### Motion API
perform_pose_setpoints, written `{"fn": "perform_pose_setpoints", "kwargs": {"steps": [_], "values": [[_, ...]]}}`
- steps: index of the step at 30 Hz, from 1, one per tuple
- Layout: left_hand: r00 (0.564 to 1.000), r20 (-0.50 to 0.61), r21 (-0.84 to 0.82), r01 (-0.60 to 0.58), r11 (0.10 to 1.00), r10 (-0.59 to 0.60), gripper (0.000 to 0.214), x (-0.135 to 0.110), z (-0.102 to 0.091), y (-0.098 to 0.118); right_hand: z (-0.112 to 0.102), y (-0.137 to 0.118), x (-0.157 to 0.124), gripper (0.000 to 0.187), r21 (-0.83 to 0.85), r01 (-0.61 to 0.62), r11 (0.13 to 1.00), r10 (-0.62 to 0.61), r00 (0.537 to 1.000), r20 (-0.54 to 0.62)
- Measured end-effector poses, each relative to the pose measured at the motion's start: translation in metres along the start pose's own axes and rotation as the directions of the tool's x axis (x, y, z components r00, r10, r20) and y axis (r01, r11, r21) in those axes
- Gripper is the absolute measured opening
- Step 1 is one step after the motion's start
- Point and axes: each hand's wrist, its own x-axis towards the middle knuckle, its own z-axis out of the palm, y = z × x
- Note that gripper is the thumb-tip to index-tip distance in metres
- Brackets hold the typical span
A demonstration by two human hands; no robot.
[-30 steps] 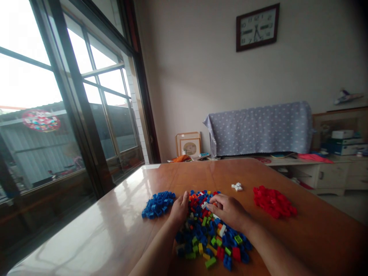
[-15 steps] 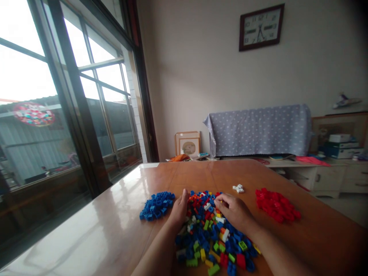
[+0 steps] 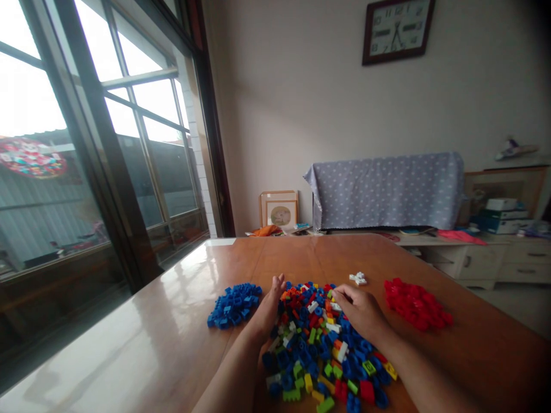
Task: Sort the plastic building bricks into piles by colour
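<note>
A mixed pile of coloured bricks [image 3: 316, 344] lies on the wooden table [image 3: 172, 338] in front of me. My left hand [image 3: 267, 307] rests on edge at the pile's left side, fingers stretched out and together. My right hand [image 3: 361, 310] lies over the pile's upper right part with the fingers curled down onto the bricks; what its fingertips pinch is hidden. A heap of blue bricks [image 3: 232, 304] sits left of my left hand. Right of my right hand lies a heap of red bricks [image 3: 415, 304]. A few white bricks [image 3: 357, 279] lie just beyond my right hand.
A tall window [image 3: 86, 149] runs along the table's left side. Behind the table stands a piece of furniture under a dotted grey cloth [image 3: 387, 192], with a low white cabinet [image 3: 482, 258] to its right. A clock [image 3: 396, 28] hangs on the wall.
My right hand has shifted rightward across the top of the mixed pile. My left hand has stayed at the pile's left edge. The view has tilted slightly.
</note>
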Motion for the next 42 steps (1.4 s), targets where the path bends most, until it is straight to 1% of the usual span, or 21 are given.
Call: {"fn": "perform_pose_setpoints", "kwargs": {"steps": [4,9,13,17,20,23,28,33,35,37,39,40,42], "values": [[0.997,0.037,-0.050,-0.067,0.996,0.069,0.075,0.005,-0.001,-0.005,0.001,0.000,0.001,0.041,0.009,-0.009,1.000,0.009,1.000,0.004],[0.989,0.041,-0.179,-0.131,0.975,0.141,0.074,0.012,0.003,-0.011,0.001,-0.001,0.000,0.040,0.029,-0.014,0.999,0.013,1.000,0.003],[0.987,0.036,-0.322,-0.136,0.937,0.155,0.078,0.016,0.006,-0.008,0.000,-0.001,0.000,0.040,0.031,-0.018,0.999,0.018,1.000,-0.008],[0.987,0.000,-0.455,-0.144,0.879,0.161,0.082,0.017,0.007,-0.003,-0.001,-0.001,0.000,0.039,0.029,-0.031,0.999,0.031,0.999,-0.015],[0.988,-0.015,-0.482,-0.139,0.865,0.151,0.081,0.018,0.007,-0.003,-0.001,-0.001,0.001,0.040,0.029,-0.038,0.999,0.038,0.999,-0.017],[0.991,-0.061,-0.467,-0.135,0.874,0.121,0.079,0.020,0.006,-0.009,-0.002,-0.001,0.000,0.041,0.040,-0.025,0.999,0.026,1.000,-0.014],[0.989,-0.129,-0.387,-0.117,0.914,0.072,0.077,0.021,0.005,-0.017,-0.002,0.003,0.000,0.041,0.050,-0.028,0.998,0.028,1.000,-0.001],[0.971,-0.231,-0.317,-0.135,0.939,0.062,0.068,0.015,0.003,-0.008,-0.002,0.007,0.000,0.041,0.049,-0.030,0.998,0.030,1.000,0.009],[0.963,-0.261,-0.244,-0.140,0.960,0.074,0.062,0.013,0.000,-0.005,-0.001,0.007,0.000,0.041,0.048,-0.029,0.998,0.029,1.000,0.005],[0.954,-0.279,-0.100,-0.139,0.985,0.107,0.054,0.012,-0.005,-0.004,-0.002,0.005,0.000,0.041,0.048,-0.025,0.999,0.026,1.000,-0.001],[0.945,-0.289,0.109,-0.129,0.986,0.155,0.040,0.012,-0.010,-0.005,-0.003,0.004,-0.001,0.042,0.049,-0.026,0.998,0.026,1.000,-0.010],[0.940,-0.289,0.227,-0.117,0.967,0.182,0.033,0.012,-0.012,-0.006,-0.003,0.003,-0.001,0.042,0.049,-0.027,0.998,0.028,1.000,-0.011],[0.935,-0.275,0.454,-0.079,0.887,0.224,0.020,0.011,-0.016,-0.007,-0.004,0.001,-0.001,0.042,0.050,-0.032,0.998,0.032,0.999,-0.011]]}}
